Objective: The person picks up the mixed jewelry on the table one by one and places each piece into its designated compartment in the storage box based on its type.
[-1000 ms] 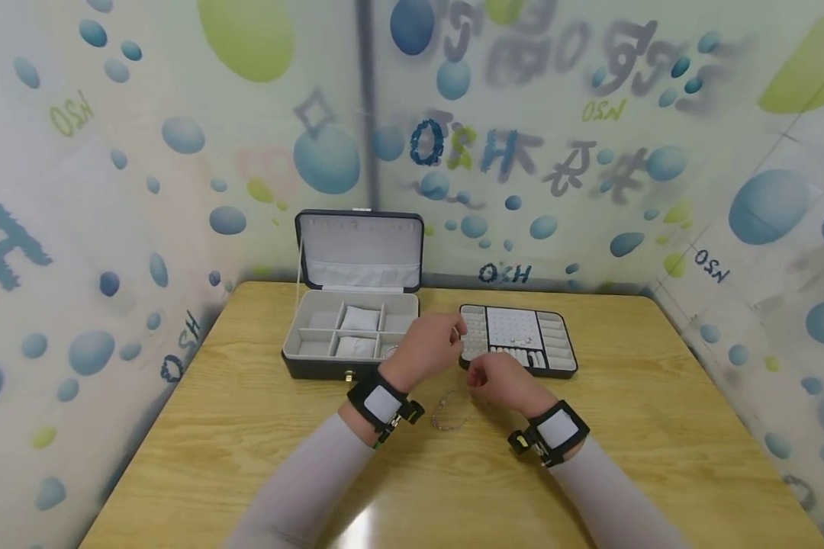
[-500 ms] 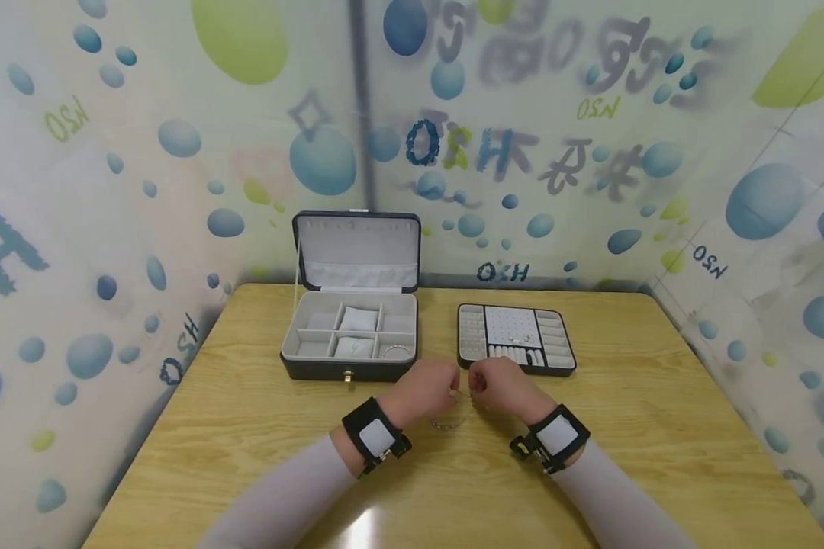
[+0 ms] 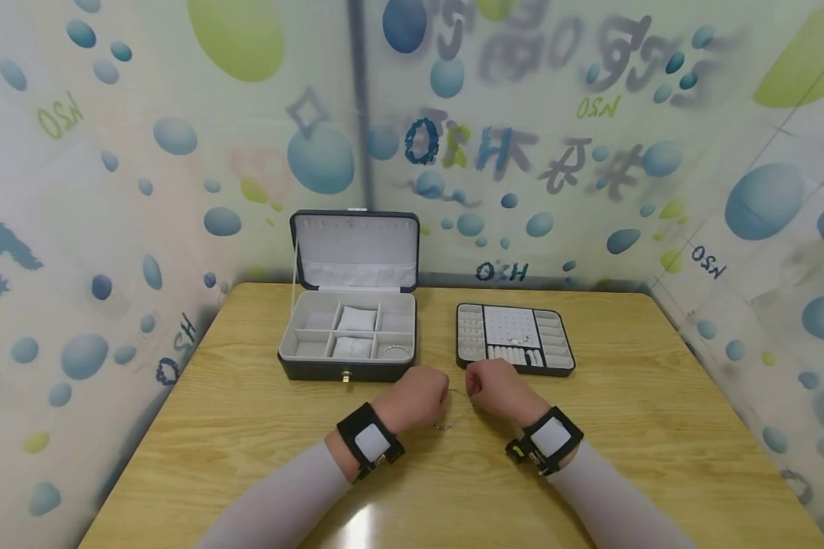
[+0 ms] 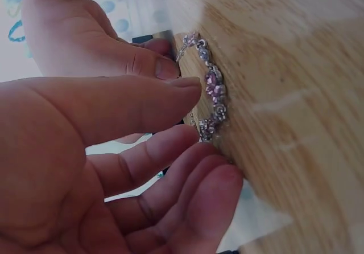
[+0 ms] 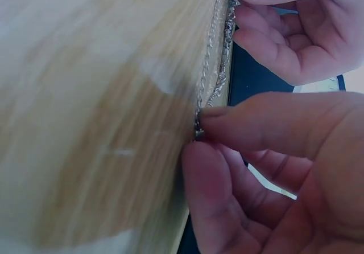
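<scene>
A silver chain bracelet (image 4: 215,89) with pink and pale blue stones runs between my two hands, just over the wooden table. My left hand (image 3: 413,398) pinches one end; in the right wrist view its thumb lies on the chain at the top. At the other end, the thumb and index finger of my right hand (image 5: 256,151) pinch a small metal piece of the bracelet. In the head view the hands are close together, a thin strand spanning the gap and part of the bracelet (image 3: 442,426) hanging below. Behind my right hand (image 3: 503,390) lies a jewelry tray.
An open jewelry box (image 3: 346,371) with small white cushions (image 3: 358,319) and a silver bangle (image 3: 393,351) stands back left. The dark-rimmed jewelry tray (image 3: 555,345) at back right holds earrings and ring slots. Patterned walls rise behind and beside the wooden table (image 3: 453,488).
My left hand has come down from in front of the box toward the right hand and taken the bracelet's end, then drawn slightly left. The right hand stays nearly in place.
</scene>
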`<state>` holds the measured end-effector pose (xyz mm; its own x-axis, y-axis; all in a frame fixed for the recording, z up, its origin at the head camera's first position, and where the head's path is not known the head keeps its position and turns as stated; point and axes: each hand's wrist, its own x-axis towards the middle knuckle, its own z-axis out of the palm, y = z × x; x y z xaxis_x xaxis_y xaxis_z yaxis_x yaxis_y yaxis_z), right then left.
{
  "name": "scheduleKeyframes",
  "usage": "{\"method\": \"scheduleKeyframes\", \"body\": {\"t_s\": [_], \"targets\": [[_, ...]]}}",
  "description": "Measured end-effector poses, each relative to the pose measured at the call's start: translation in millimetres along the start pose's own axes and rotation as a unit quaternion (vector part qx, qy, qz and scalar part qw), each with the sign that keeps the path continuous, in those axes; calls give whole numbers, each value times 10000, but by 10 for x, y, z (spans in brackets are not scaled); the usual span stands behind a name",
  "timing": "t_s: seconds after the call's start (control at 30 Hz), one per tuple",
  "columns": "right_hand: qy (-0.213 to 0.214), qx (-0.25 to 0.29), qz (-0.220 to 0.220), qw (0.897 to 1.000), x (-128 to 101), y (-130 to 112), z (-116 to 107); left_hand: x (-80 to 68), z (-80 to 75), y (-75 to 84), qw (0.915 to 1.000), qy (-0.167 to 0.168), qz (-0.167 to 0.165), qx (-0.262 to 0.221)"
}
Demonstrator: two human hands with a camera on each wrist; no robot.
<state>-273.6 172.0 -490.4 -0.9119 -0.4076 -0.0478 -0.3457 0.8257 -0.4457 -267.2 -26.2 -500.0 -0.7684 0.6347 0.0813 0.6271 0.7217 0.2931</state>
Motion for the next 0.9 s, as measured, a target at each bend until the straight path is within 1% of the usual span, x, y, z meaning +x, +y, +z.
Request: {"method": "scheduleKeyframes", "body": {"t_s": [0.07, 0.1, 0.17, 0.3, 0.33, 0.37, 0.47, 0.57, 0.77, 0.83, 0.9], "targets": [[6, -12, 15, 10000, 7, 5, 22, -16, -43, 36, 9999, -66, -75, -10], [8, -3, 28, 10000, 11, 10, 36, -11, -3, 13, 10000, -16, -52, 65], [10, 36, 26, 10000, 12, 19, 59, -25, -49, 50, 9998, -114, -139, 21], [-9, 58, -31, 10000, 11, 32, 87, -35, -49, 61, 9997, -139, -168, 102], [-16, 59, -53, 10000, 12, 35, 90, -46, -101, 97, 9995, -216, -233, 79], [-17, 64, -89, 9999, 14, 40, 95, -45, -104, 102, 9993, -249, -253, 131], [-22, 94, -305, 9995, 17, 56, 95, -43, -124, 121, 9987, -322, -320, 225], [11, 88, -660, 9978, 17, 75, 83, -48, -129, 127, 9987, -296, -328, 240], [181, 180, -1238, 9920, 11, 66, -5, -68, -171, 163, 9991, -138, -288, 297], [220, 247, -1356, 9902, 1, 52, -54, -73, -206, 185, 9988, -84, -357, 339], [250, 321, -1491, 9880, -18, 41, -114, -70, -231, 189, 9987, -19, -429, 269]]}}
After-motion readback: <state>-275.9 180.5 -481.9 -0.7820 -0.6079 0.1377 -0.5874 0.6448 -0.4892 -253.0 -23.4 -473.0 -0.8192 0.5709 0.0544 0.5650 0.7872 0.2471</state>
